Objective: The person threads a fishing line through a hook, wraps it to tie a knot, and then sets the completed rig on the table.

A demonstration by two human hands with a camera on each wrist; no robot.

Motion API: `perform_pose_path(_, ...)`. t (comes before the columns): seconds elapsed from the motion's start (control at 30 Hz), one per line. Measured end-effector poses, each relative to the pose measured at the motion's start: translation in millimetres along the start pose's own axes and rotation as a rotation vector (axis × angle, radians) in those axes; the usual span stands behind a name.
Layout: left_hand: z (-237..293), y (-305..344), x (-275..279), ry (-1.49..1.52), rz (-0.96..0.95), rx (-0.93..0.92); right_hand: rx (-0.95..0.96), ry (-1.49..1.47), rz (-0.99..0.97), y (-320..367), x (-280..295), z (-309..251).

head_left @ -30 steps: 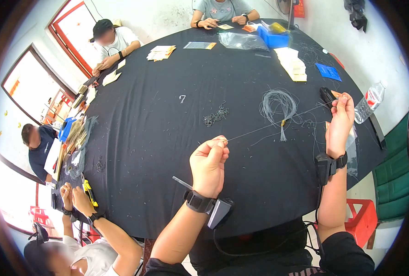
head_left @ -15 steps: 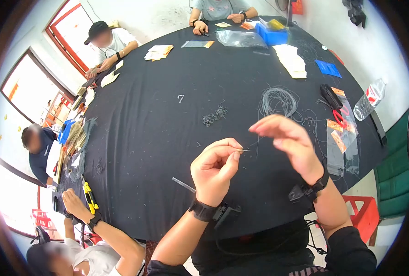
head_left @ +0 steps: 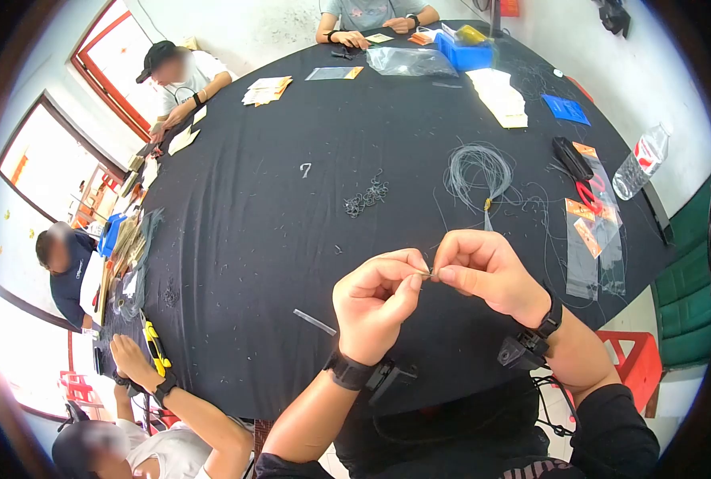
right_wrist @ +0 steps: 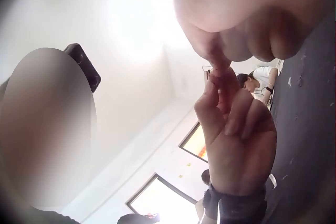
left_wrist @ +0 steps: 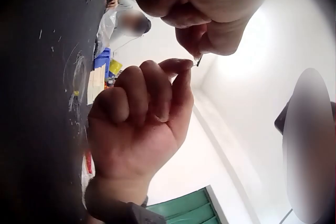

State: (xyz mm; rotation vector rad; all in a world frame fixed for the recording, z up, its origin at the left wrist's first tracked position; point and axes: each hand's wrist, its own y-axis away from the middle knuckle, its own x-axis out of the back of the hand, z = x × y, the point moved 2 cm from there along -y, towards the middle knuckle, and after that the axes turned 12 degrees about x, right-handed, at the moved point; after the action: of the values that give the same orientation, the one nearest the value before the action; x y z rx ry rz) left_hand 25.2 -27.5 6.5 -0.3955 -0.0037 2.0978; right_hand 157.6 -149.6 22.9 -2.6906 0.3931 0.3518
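Bench [head_left: 236,239] is draped in black, backed by white wall [head_left: 252,32]. Clocked from left hand [head_left: 371,307]: line coil [head_left: 483,185] is laid at 1 o'clock, curved bits [head_left: 365,198] at 12. Thin piece [left_wrist: 198,62] is held at 2, fingertip-pinched by left hand and right hand [head_left: 487,273], both narrow.

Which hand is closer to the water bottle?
Right. The right hand is left of and below the water bottle in the head view; the left hand is farther left.
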Motion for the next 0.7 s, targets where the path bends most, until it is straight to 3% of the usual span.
perform_pose_path(0.43,1.3,0.6,1.2,0.001,-0.013,0.02,0.021,0.148,-0.018,1.5,3.6,-5.1)
perform_pose_path(0.7,4.0,0.3,3.6,-0.074,-0.032,-0.034,0.016,0.087,-0.014,-0.1,0.0,-2.6)
